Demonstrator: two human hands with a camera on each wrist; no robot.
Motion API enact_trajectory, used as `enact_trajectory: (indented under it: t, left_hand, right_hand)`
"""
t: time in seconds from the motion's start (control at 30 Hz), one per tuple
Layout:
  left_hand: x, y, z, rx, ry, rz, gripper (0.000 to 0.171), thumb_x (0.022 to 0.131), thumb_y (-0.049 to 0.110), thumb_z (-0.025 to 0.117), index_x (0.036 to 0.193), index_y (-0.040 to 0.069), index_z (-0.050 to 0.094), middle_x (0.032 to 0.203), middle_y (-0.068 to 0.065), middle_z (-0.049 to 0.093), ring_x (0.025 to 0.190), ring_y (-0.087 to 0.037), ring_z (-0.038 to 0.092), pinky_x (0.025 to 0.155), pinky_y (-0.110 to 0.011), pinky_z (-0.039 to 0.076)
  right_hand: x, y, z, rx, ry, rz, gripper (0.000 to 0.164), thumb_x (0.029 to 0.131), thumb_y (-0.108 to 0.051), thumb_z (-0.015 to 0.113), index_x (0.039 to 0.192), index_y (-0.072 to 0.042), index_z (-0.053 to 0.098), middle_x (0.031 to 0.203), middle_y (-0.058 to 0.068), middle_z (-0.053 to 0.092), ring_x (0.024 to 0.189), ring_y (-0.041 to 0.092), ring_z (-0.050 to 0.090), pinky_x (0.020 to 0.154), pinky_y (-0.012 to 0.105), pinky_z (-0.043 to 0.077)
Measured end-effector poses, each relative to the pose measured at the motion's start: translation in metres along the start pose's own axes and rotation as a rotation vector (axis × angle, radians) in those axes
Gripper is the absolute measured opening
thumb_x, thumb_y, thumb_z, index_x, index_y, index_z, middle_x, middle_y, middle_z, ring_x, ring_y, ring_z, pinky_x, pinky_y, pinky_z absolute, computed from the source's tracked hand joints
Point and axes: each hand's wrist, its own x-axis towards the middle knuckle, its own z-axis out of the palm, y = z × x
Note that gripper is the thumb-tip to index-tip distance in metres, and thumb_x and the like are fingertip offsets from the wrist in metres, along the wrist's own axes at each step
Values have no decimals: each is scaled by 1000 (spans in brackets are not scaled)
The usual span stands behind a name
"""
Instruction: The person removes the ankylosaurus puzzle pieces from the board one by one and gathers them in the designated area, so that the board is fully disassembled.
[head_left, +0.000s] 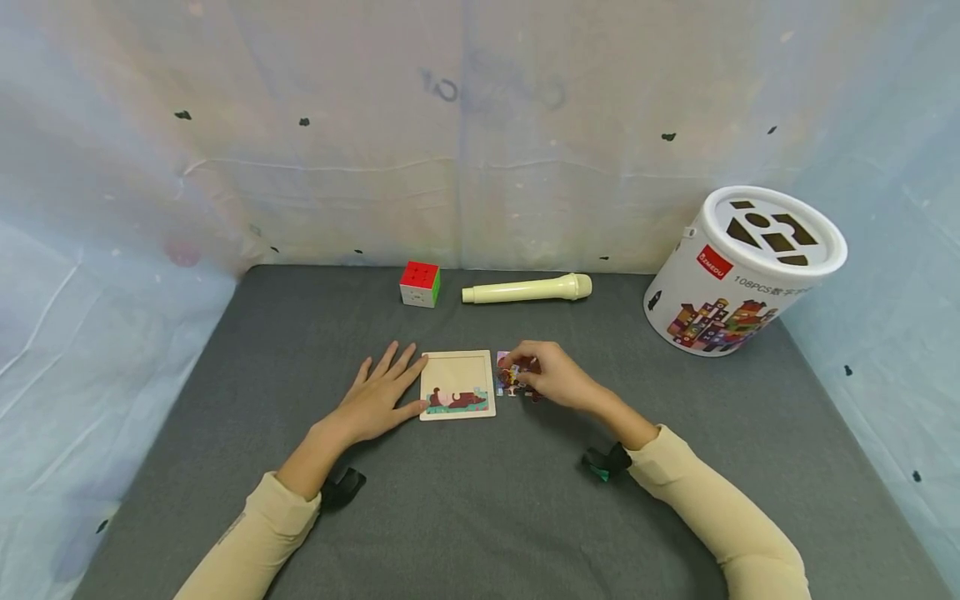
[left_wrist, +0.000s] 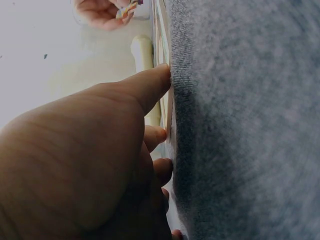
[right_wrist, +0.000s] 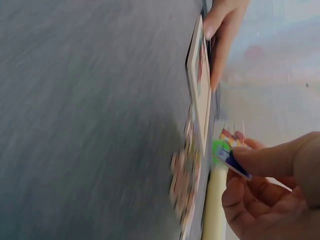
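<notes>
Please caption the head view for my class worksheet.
Left hand touching a partly filled puzzle tray, right hand pinching a piece above loose pieces beside it.

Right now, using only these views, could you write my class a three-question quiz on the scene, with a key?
1. Which hand pinches a puzzle piece?
2. True or false: pieces fill the whole puzzle tray.
3. Fill in: seen from the head camera, the cream microphone lies between the red-topped cube and the ____.

Key:
1. The right hand.
2. False; they cover only the side nearest the person.
3. White bucket.
</notes>
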Motion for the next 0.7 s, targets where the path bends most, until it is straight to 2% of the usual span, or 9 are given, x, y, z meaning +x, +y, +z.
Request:
enact_trajectory:
  t: [0.17,0.3,0.5,0.7]
  left_hand:
    - [1,-1,1,-2,-1,-3,79,98,51,58,160,15,24,166,-12,13,152,-36,0,114,-67,1]
    - [0,-2,1,-1,-2,-3,79,98,51,58,160,15,24,166,-12,13,152,-36,-1,114,-67,1]
    - [0,-3,0,-3,-3,4,79,98,50,58,160,15,24,166,-12,12,152,-36,-1,114,-68,1]
    - [1,-3,1,-4,-1,4,79,98,51,58,160,16,23,166,-12,12,152,-36,-1,114,-67,1]
  right_hand:
    - [-16,12,-18,-50,7,18,21,89,10,66,107,0,73,101,8,70,83,17,59,69,31,50]
    - [-28,21,-29,-56,-22,47,19,89,9,67,106,1,71,95,9,69,79,17,58,67,31,49]
    - [-41,33,-38,-61,-73,69,12,90,8,67,100,3,70,88,14,67,75,14,58,65,29,49]
    - [-46,38,-41,-85,-76,50,14,89,9,67,101,2,71,91,10,69,77,15,59,67,30,51]
